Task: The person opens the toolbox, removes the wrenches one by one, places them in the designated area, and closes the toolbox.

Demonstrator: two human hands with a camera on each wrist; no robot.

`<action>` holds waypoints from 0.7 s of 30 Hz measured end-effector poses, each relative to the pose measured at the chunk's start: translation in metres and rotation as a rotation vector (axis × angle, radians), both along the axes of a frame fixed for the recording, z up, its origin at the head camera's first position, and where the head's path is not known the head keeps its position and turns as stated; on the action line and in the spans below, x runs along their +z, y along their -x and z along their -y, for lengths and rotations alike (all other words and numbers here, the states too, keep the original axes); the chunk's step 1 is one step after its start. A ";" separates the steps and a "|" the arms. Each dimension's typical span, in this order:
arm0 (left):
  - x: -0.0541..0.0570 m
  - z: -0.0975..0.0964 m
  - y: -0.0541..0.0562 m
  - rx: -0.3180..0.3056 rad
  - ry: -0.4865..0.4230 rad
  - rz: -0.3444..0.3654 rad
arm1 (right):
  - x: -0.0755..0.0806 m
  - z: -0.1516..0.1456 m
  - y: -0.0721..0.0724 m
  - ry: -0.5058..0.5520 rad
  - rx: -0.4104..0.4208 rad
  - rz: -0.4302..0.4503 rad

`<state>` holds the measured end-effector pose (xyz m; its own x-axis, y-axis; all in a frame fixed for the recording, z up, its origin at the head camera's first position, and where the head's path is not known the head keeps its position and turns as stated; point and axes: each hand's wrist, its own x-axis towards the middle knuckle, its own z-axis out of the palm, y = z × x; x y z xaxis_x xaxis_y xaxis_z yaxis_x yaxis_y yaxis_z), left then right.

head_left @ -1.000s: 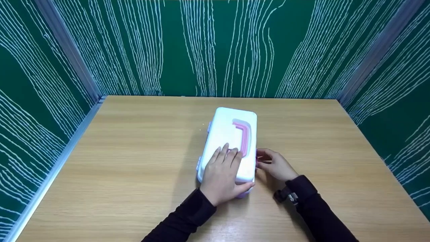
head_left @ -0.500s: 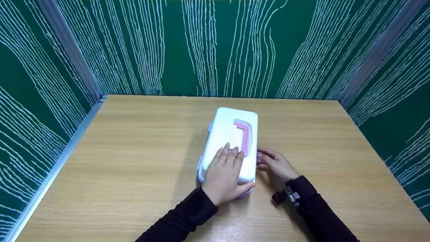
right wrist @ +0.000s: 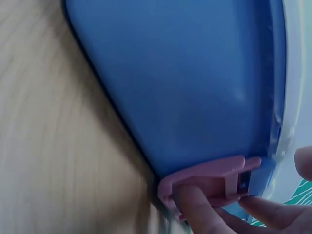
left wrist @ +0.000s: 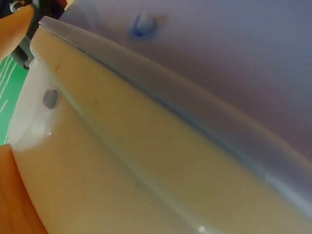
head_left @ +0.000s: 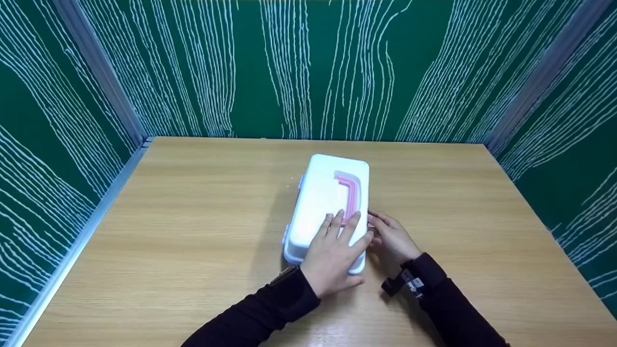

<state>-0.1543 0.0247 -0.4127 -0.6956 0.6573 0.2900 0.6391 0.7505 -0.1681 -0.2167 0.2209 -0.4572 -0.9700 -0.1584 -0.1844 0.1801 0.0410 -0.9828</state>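
Note:
A plastic storage box with a white lid (head_left: 313, 193) and a pink carry handle (head_left: 353, 193) folded into it stands on the table. My left hand (head_left: 332, 255) rests on the near right part of the lid, fingers spread and fairly straight. At the box's right side, my right hand (head_left: 393, 238) has its fingers bent in. The right wrist view shows them gripping a pink latch (right wrist: 219, 168) on the bluish side wall (right wrist: 170, 87), one digit against its inner face and another at its upper end. Close up in the left wrist view are the lid's edge (left wrist: 122, 122) and the lavender base (left wrist: 219, 58).
Lavender hinges (head_left: 286, 234) line the box's left side. The wooden table (head_left: 193, 217) spreads around it, bounded by green walls (head_left: 246, 72) with white wavy lines. A camera (head_left: 405, 283) is strapped to the right wrist.
My left hand has slid rightward over the lid, its fingers now beside the handle's near end and the right edge. My right hand has shifted slightly up and left. The box stays put.

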 end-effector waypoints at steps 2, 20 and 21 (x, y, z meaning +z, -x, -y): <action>0.001 0.000 0.001 0.000 0.000 -0.004 | 0.000 0.001 -0.001 0.009 -0.008 0.011; 0.013 0.006 0.000 0.002 -0.081 -0.080 | -0.006 0.004 0.000 -0.005 0.002 -0.009; 0.013 0.006 0.000 0.005 -0.090 -0.092 | -0.006 0.003 0.000 -0.008 0.016 -0.021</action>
